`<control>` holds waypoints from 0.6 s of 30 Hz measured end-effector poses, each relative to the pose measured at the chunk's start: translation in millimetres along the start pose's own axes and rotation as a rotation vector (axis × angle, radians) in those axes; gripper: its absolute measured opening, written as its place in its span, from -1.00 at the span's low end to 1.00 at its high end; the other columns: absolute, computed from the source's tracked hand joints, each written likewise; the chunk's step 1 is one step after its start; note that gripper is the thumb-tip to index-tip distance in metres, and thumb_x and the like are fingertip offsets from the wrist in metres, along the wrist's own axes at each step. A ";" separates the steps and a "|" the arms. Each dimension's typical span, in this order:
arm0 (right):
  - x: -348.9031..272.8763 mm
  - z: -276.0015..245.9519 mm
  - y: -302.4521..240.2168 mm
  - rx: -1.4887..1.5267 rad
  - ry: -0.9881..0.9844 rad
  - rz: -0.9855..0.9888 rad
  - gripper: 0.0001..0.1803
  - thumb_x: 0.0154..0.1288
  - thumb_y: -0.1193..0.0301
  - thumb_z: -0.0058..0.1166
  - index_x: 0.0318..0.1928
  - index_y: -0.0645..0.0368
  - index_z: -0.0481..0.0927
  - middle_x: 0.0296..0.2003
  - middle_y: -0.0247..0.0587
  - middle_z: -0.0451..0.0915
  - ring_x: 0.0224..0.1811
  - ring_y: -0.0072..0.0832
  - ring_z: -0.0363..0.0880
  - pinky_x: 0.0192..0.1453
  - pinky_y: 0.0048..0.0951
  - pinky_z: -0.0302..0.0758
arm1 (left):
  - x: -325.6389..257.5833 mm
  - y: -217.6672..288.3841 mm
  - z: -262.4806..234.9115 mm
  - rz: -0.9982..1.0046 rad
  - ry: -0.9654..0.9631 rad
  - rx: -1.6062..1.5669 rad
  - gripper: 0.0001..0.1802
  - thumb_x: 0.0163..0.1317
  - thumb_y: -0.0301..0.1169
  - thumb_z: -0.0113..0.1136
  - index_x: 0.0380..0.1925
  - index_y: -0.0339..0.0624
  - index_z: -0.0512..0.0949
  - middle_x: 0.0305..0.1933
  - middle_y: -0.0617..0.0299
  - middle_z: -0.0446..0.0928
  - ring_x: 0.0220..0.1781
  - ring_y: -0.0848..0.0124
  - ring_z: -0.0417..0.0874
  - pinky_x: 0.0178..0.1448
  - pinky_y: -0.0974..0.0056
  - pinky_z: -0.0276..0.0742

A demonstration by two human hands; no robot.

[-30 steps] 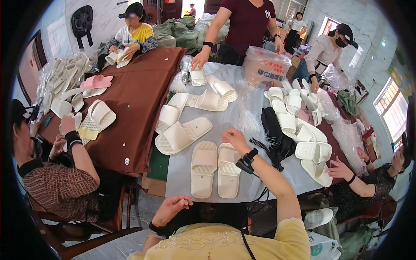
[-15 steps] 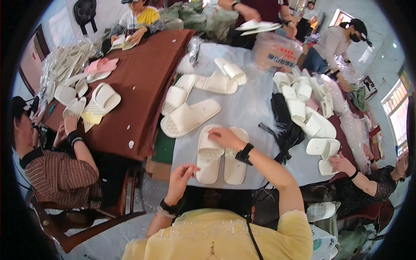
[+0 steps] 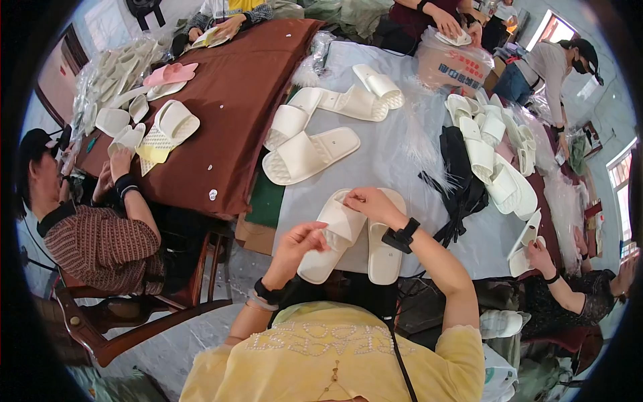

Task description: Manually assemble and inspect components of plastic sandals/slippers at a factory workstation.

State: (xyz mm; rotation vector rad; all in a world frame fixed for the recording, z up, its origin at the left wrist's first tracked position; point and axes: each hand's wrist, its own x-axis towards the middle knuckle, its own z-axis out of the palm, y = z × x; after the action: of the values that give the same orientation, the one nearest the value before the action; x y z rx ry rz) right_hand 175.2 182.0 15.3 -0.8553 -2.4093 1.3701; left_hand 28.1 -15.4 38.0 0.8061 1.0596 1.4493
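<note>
Hands grip one white slipper (image 3: 333, 236): left hand (image 3: 301, 241) pinching its side, right hand (image 3: 370, 204) clutching its strap

A grey-covered table (image 3: 395, 161) lies beyond the hands, a brown-covered table (image 3: 234, 100) to their left — wooden chair (image 3: 134, 321) on pale floor nearer. Bright windows (image 3: 626, 194) far right, daylight throughout.

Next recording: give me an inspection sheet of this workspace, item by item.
Surface: grey table, brown-covered table beside it.
Job's things: pair of white slippers; left slipper raised at its strap, right slipper lying flat.
Clutter: more white slippers, black bundle, clear plastic bags.
Grips: left hand and right hand both pinch the left slipper.
Cables: nothing seen.
Surroundings: seated co-workers handling slippers, wooden chair.
</note>
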 end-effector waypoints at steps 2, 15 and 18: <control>-5.8 -2.7 1.4 0.249 -0.006 0.061 -0.76 0.22 0.35 -0.01 -0.28 0.32 0.54 -0.45 -0.22 0.58 -0.32 -0.53 0.56 -0.24 -0.53 0.46 | -5.4 3.7 8.0 -0.155 -0.095 0.034 -0.70 0.27 -0.40 0.01 -0.06 -0.36 0.38 -0.40 0.25 0.49 -0.39 0.52 0.52 -0.27 0.45 0.43; -5.3 -3.1 8.6 0.291 -0.162 0.069 -0.80 0.26 0.37 -0.01 -0.23 0.27 0.53 -0.38 -0.42 0.54 -0.32 -0.70 0.43 -0.16 -0.64 0.37 | 31.9 -22.1 20.3 -0.496 0.121 0.280 -0.77 0.20 -0.41 0.00 -0.21 -0.32 0.48 -0.42 0.21 0.56 -0.60 0.50 0.58 -0.64 0.53 0.27; 0.4 1.4 16.5 0.179 -0.212 0.071 -0.79 0.25 0.35 0.01 -0.25 0.26 0.53 -0.41 -0.46 0.53 -0.36 -0.71 0.40 -0.20 -0.63 0.36 | 45.2 -43.0 22.4 -0.503 0.191 0.111 -0.78 0.21 -0.35 0.02 -0.24 -0.26 0.47 -0.50 0.21 0.52 -0.62 0.54 0.51 -0.66 0.52 0.19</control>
State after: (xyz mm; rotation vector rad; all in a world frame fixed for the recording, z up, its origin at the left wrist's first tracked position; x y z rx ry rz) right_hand 180.2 187.7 0.6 -0.7913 -2.3776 1.7537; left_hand 57.6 32.3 2.7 0.4351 1.3815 1.0567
